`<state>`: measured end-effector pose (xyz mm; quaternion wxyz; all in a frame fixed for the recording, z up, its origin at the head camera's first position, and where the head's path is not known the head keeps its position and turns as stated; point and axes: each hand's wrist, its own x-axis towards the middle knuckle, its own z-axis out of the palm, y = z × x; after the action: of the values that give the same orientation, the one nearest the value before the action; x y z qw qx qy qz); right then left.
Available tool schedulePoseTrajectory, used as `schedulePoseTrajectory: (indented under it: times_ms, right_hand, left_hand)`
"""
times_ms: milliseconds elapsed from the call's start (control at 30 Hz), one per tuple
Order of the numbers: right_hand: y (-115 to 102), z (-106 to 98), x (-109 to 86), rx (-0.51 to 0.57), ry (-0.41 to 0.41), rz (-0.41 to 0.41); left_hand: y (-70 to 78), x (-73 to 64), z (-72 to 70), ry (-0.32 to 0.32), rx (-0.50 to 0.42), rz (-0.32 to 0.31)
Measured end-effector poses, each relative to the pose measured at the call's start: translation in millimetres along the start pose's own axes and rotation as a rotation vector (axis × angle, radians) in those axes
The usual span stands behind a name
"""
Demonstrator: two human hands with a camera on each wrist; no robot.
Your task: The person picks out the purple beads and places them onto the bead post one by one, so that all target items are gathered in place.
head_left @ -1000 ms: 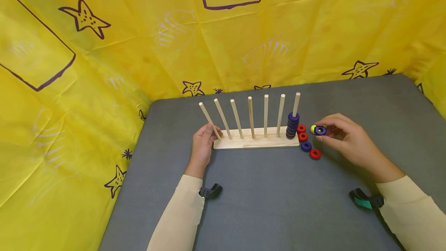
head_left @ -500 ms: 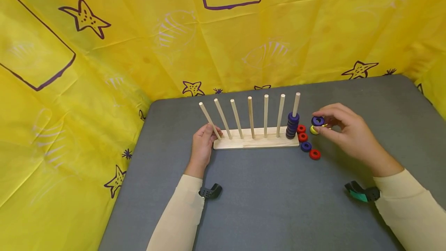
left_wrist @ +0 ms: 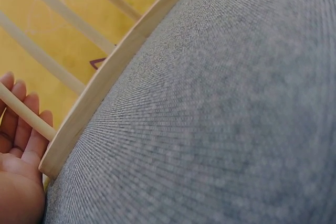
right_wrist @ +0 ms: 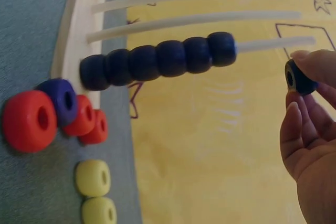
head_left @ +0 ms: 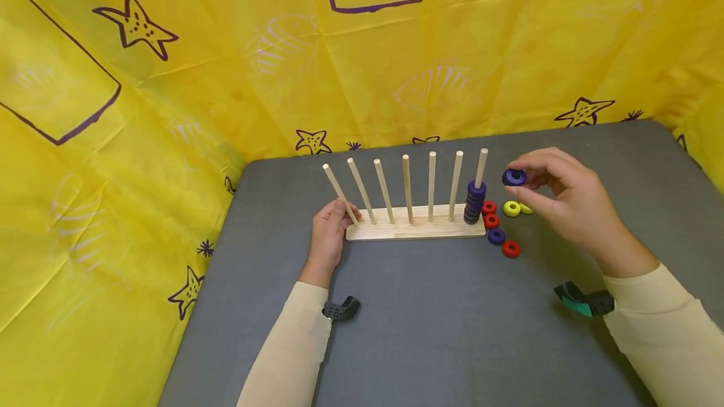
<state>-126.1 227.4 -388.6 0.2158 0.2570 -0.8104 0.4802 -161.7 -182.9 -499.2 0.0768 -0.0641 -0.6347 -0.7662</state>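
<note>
In the head view my left hand (head_left: 329, 237) rests at the left end of a wooden peg board (head_left: 415, 228). Its loosely extended fingers (left_wrist: 35, 139) lie behind the end peg in the left wrist view. My right hand (head_left: 577, 206) pinches a dark blue bead (head_left: 514, 177) between thumb and fingertips, raised to the right of the rightmost peg (head_left: 481, 168). That peg carries a stack of several dark blue beads (right_wrist: 170, 57). The bead's hole is visible in the right wrist view, apart from the peg tip.
Beside the board's right end lie several red beads (head_left: 511, 249) and one loose blue bead (head_left: 496, 236). Two yellow beads (head_left: 511, 208) sit below the right hand. Several bare pegs (head_left: 432, 187) stand upright along the board. Yellow printed cloth (head_left: 362, 68) hangs behind the grey table (head_left: 407, 331).
My right hand has lifted the blue bead up and away from the yellow beads, which now show fully below it. The left hand and the board have stayed in place.
</note>
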Motion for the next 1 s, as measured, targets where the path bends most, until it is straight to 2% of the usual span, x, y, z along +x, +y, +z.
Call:
schedulePoseTrajectory:
  times_ms: [133,433,767,1000]
  right_hand:
    - [-5.6,-1.2,6.5,-0.006,0.005,-0.009]
    - [-18.8,0.8,21.2,-0.011,0.024,-0.051]
    - [-33.5,1.2,34.0,0.011,-0.016,-0.122]
    - [-35.5,5.7,40.0,0.025,0.000,-0.150]
  left_hand:
    - [-0.4,0.8,-0.5,-0.001,-0.015,0.006]
    - [1.2,0.8,0.3,0.001,0.033,-0.007]
    - [0.9,-0.5,0.1,-0.007,0.000,0.005]
    - [-0.3,-0.7,0.6,-0.015,-0.002,0.010]
